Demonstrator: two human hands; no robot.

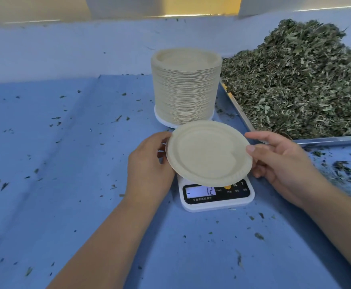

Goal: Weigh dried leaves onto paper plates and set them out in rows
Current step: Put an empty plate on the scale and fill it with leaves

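An empty beige paper plate (209,151) is held tilted just over a white digital scale (216,195) whose display reads 12. My left hand (149,163) grips the plate's left rim, fingers curled under it. My right hand (278,157) pinches the right rim, thumb on top. A tall stack of the same paper plates (186,86) stands right behind the scale. To the right a big heap of dried green leaves (299,80) fills a metal tray (326,140).
A blue cloth (66,163) covers the table, strewn with several leaf crumbs; a small clump of leaves (343,167) lies by my right hand. A pale wall and ledge (66,38) run along the back.
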